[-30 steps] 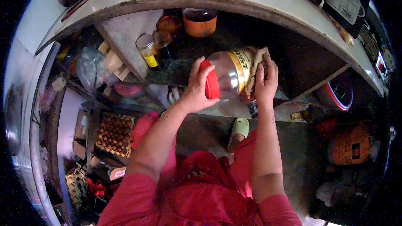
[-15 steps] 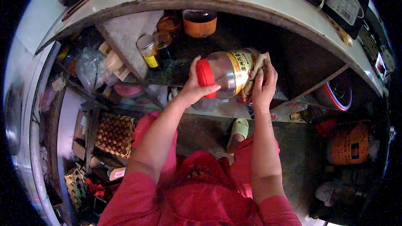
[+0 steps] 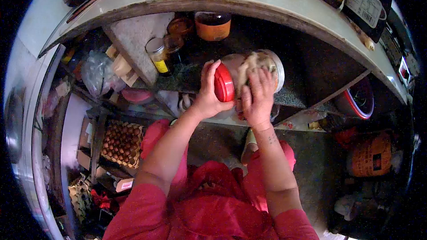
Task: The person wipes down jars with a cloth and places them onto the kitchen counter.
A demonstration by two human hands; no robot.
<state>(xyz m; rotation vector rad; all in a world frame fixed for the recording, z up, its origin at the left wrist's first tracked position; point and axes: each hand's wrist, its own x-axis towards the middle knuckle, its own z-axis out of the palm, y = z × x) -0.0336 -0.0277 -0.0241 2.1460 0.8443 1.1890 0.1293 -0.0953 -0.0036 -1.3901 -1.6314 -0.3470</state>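
A large clear jar (image 3: pixel 279 69) with a red lid (image 3: pixel 224 83) lies sideways between my hands, in front of the open shelf. My left hand (image 3: pixel 208 90) is wrapped round the lid end. A pale, crumpled cloth (image 3: pixel 246 69) covers the middle of the jar and hides its label. My right hand (image 3: pixel 259 98) presses that cloth against the jar's side, its fingers bent over it. The jar's base points to the right.
On the shelf stand a small silver-lidded jar (image 3: pixel 156 53), darker jars and an orange-labelled jar (image 3: pixel 213 27). Egg trays (image 3: pixel 122 143) sit at lower left. A red-rimmed basin (image 3: pixel 356 102) is at right. The counter edge (image 3: pixel 213 1) curves overhead.
My right hand and the cloth have moved left from the jar's base to its middle, uncovering the base. The lid has turned slightly. My left hand stays at the lid.
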